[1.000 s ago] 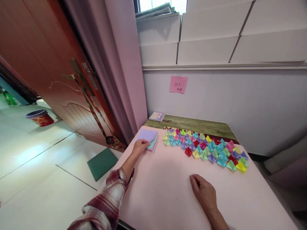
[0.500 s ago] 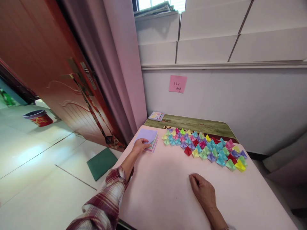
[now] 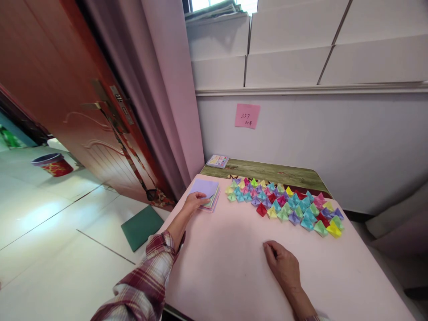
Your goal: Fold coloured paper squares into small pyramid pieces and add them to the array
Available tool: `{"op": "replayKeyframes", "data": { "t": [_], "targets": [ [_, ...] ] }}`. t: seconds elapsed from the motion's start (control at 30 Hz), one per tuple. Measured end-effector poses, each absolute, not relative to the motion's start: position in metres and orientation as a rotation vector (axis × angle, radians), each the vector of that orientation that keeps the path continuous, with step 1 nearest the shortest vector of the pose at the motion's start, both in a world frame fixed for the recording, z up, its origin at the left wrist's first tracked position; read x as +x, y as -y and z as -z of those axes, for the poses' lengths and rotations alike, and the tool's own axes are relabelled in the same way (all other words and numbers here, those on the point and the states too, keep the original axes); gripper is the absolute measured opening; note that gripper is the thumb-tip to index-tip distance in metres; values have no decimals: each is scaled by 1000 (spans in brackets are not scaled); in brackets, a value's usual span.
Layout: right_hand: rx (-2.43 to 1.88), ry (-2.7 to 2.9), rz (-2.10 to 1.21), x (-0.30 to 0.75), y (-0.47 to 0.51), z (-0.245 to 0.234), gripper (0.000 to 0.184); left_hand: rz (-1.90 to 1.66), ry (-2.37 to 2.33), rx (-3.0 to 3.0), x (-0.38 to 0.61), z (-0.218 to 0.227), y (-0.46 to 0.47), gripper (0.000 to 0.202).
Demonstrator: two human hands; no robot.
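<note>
A stack of square coloured paper [image 3: 204,188], a purple sheet on top, lies at the left side of the pink-covered table. My left hand [image 3: 195,203] pinches the stack's near corner between thumb and fingers, and the purple sheet's edge is bent up there, with green and pink sheets below. How many sheets are pinched cannot be made out. Resting on the tabletop nearer to me, my right hand [image 3: 283,264] is curled into a loose fist with nothing seen in it. Beyond it stand rows of small folded paper pieces [image 3: 284,212] in many colours.
At the table's far left corner sits a printed packet [image 3: 218,161]. A pink note [image 3: 247,116] is stuck on the wall behind. On the floor to the left are a green flat board [image 3: 142,227] and a red bin [image 3: 53,166], near the wooden door [image 3: 83,89].
The camera view has shifted very slightly. At the stack, the corner by my left fingers shows a little more of the green sheet below. My right hand stays in place.
</note>
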State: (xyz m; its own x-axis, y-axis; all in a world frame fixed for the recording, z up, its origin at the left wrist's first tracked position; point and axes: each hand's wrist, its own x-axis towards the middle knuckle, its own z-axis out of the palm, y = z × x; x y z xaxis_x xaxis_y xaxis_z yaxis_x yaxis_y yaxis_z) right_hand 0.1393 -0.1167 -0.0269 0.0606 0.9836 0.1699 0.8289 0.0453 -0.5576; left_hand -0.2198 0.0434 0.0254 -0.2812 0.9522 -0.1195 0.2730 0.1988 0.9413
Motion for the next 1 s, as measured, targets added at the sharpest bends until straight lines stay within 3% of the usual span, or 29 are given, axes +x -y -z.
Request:
{"op": "replayKeyframes", "data": {
  "t": [0.53, 1.0],
  "targets": [
    [-1819, 1803, -433, 139, 117, 24, 36, -1153, -1872, 1172, -216, -23, -44, 15],
    [-1823, 1812, -414, 140, 116, 27, 36, -1208, -1909, 1131, -213, -24, -45, 25]
  ]
}}
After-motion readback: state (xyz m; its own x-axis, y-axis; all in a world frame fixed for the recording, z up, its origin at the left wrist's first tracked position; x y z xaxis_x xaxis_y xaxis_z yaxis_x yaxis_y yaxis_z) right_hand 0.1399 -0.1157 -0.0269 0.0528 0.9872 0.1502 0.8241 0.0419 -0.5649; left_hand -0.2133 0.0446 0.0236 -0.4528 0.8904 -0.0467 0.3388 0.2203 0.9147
